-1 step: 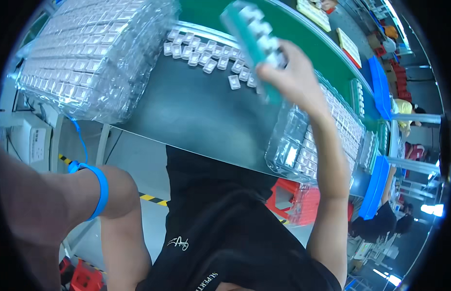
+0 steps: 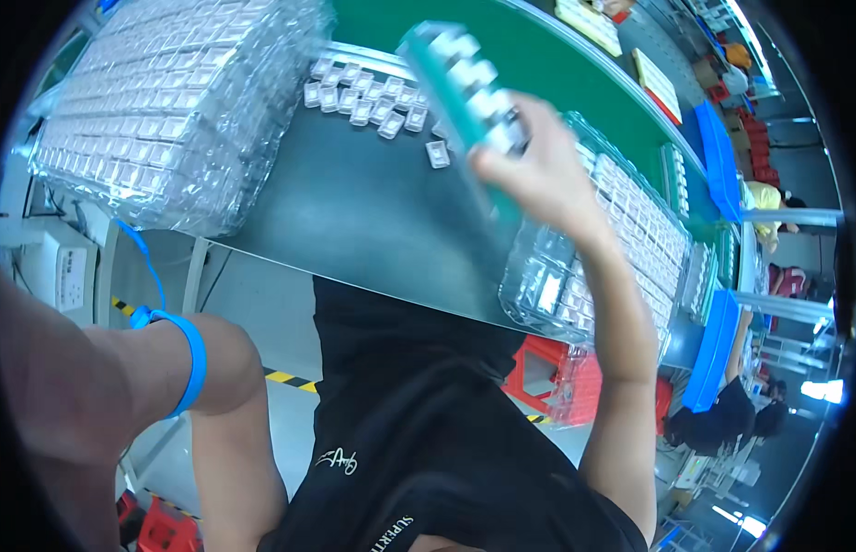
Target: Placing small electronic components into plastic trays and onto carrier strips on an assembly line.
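Observation:
My right hand (image 2: pixel 538 170) grips a long green strip holder (image 2: pixel 437 87) with a row of small white parts along it. The strip is tilted above the dark work surface (image 2: pixel 373 202) and slightly blurred. Beyond and below it lie several small, pale square parts (image 2: pixel 389 124), loosely grouped, one (image 2: pixel 437 154) a little apart. Under my right forearm is a clear plastic tray (image 2: pixel 538 285) filled with rows of similar parts. My left arm is bent close to the camera, a blue strap (image 2: pixel 196 363) around it near the elbow; its hand is out of view.
A tall stack of clear trays (image 2: pixel 161 120) with pale parts stands at the left. Behind runs a green belt (image 2: pixel 593 83). Blue bins (image 2: pixel 713 350) line the right side, with a red stool (image 2: pixel 538 377) under the table. A blue cord (image 2: pixel 156 267) hangs at left. People work farther right.
My right hand and the green strip holder have shifted slightly left and downward. The loose parts and my left arm look nearly the same.

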Demonstrator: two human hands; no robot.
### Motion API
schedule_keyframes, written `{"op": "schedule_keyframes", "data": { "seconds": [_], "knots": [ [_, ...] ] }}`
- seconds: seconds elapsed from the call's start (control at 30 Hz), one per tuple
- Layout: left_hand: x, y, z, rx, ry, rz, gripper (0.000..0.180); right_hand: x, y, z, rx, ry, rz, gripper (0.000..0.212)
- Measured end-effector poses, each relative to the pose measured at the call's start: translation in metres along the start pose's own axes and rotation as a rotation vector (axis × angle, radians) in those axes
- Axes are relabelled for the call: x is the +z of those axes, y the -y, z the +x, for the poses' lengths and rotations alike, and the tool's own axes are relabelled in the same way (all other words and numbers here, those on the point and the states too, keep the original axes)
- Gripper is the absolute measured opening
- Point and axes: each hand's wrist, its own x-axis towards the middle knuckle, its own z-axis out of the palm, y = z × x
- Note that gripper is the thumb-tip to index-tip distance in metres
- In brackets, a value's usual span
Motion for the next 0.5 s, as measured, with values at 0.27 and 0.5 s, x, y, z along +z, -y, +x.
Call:
{"op": "schedule_keyframes", "data": {
  "seconds": [0.27, 0.5],
  "knots": [
    [0.036, -0.027, 0.002, -0.007, 0.113, -0.103, 0.066, 0.046, 0.019, -0.105, 0.112, 0.252, -0.011, 0.074],
    [0.074, 0.015, 0.01, -0.047, 0.005, -0.057, 0.068, 0.08, 0.006, -0.111, 0.042, 0.158, -0.104, 0.068]
  ]
}}
